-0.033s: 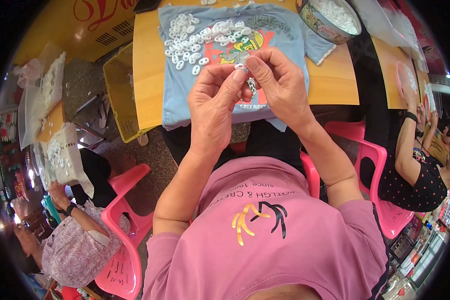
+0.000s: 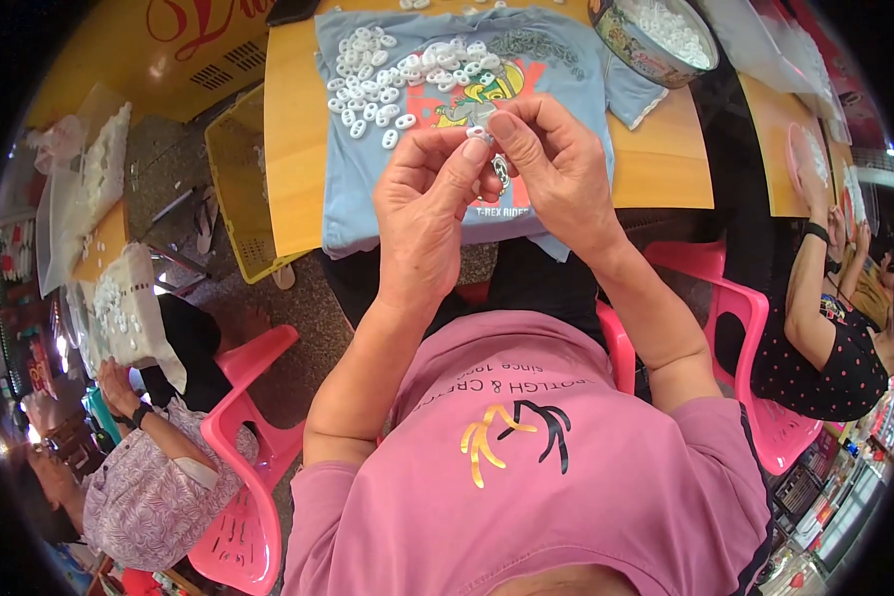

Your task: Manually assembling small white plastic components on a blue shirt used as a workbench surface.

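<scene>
Both hands, left (image 2: 429, 204) and right (image 2: 556, 164), together, pinched on one small white ring (image 2: 480, 132) above light-blue T-shirt (image 2: 368, 189) spread on desk (image 2: 293, 129).

Informal piecework workshop, shop-like premises.
Orange tables (image 2: 288, 129) at 12 o'clock, pink plastic chairs (image 2: 248, 536) at 7, co-workers sorting white pieces (image 2: 377, 70).
</scene>
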A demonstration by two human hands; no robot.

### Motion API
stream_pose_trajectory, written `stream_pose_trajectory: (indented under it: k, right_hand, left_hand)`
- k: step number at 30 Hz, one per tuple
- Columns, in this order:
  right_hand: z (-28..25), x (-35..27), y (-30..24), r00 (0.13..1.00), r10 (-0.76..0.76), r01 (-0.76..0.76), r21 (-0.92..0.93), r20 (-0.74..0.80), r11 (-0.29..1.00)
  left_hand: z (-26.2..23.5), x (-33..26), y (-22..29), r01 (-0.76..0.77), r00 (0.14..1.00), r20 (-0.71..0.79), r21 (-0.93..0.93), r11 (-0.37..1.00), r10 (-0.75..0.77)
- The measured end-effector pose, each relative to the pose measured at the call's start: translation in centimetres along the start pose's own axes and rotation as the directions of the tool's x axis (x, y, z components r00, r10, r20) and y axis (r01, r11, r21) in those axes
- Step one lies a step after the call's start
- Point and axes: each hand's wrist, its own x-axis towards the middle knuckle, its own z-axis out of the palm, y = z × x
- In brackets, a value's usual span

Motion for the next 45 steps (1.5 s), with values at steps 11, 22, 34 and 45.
stream_pose_trajectory:
  k: [11, 22, 34, 45]
  right_hand:
    - [0.07, 0.18, 0.2, 1.0, 0.007, -0.007, 0.014, -0.009, 1.0]
    - [0.16, 0.15, 0.13, 1.0, 0.024, -0.024, 0.071, -0.003, 0.997]
    - [0.42, 0.02, 0.26, 0.999, -0.028, 0.028, 0.011, -0.023, 1.0]
    - [0.54, -0.08, 0.19, 0.997, -0.065, 0.06, -0.086, -0.049, 0.994]
  left_hand:
    - [0.31, -0.16, 0.23, 0.0, 1.0, -0.022, 0.018, 1.0, 0.0]
    - [0.5, -0.21, 0.25, -0.006, 1.0, -0.025, 0.002, 1.0, 0.006]
    - [0.42, -0.23, -0.09, -0.035, 0.998, -0.048, 0.024, 0.999, 0.036]
    - [0.23, -0.14, -0.4, -0.03, 0.999, -0.042, -0.001, 1.0, 0.03]
